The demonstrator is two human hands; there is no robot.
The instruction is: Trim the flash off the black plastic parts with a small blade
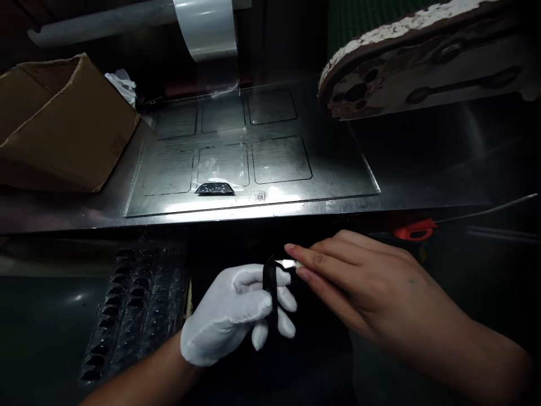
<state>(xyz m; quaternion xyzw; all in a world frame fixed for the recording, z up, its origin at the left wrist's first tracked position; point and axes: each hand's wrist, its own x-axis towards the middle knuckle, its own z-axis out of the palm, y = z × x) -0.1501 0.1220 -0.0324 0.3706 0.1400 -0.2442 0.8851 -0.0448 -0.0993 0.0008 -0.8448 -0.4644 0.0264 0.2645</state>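
Note:
My left hand, in a white glove, is closed around a small black part and holds it upright below the table's front edge. My bare right hand reaches in from the right, fingertips pressed together against the top of that same part, where a small bright bit shows. Another black part of similar look lies on the metal plate, which has several outlined squares.
A clear tray with several rows of black parts sits at lower left. An open cardboard box stands at the left, a film roll hangs at the back, a worn machine arm juts in top right, and an orange-handled tool lies right.

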